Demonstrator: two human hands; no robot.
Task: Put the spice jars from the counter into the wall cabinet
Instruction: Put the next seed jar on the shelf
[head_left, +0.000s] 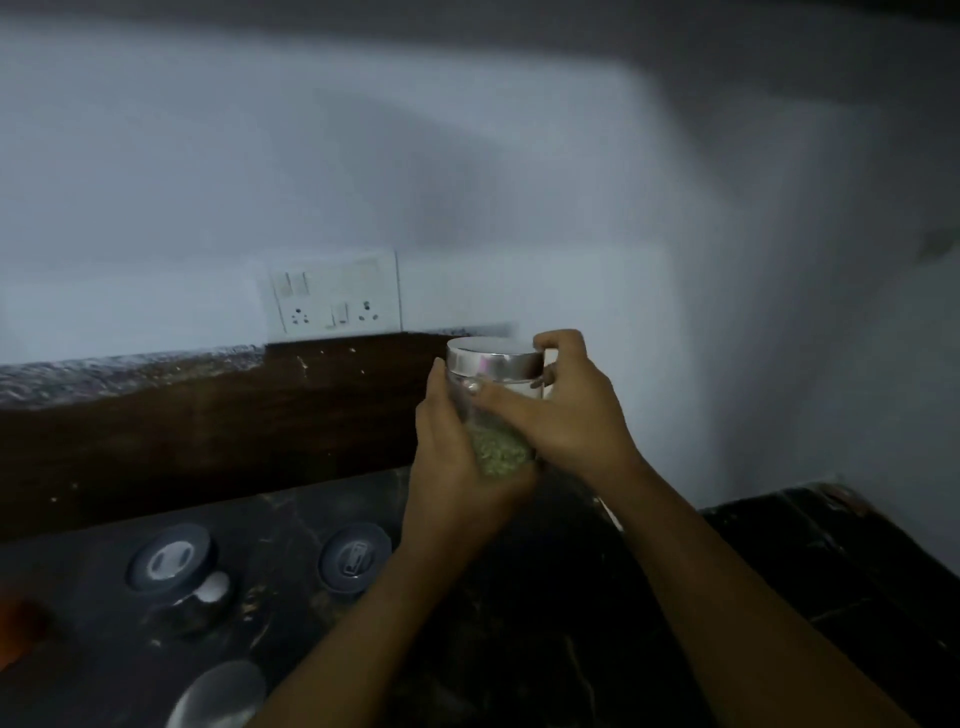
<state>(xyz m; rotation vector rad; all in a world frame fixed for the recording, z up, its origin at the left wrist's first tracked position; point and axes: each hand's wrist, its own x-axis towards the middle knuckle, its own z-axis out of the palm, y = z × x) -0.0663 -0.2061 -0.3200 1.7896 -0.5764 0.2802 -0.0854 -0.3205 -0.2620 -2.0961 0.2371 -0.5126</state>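
Note:
A clear glass spice jar (493, 364) with a shiny silver lid and green seeds inside is held up in the air above the dark counter (545, 597). My left hand (457, 483) grips its lower body from the left and below. My right hand (566, 410) wraps its upper part from the right, fingers curled near the lid. On the counter to the left stand two jars with dark grey lids (169, 564) (356, 556), and a jar with a silver lid (218, 693) sits at the bottom edge. The wall cabinet is not in view.
A white socket and switch plate (332, 299) is on the wall behind. A brown backsplash (208, 431) runs along the counter's rear. An orange object (21, 629) lies at the far left. The wall turns a corner at the right.

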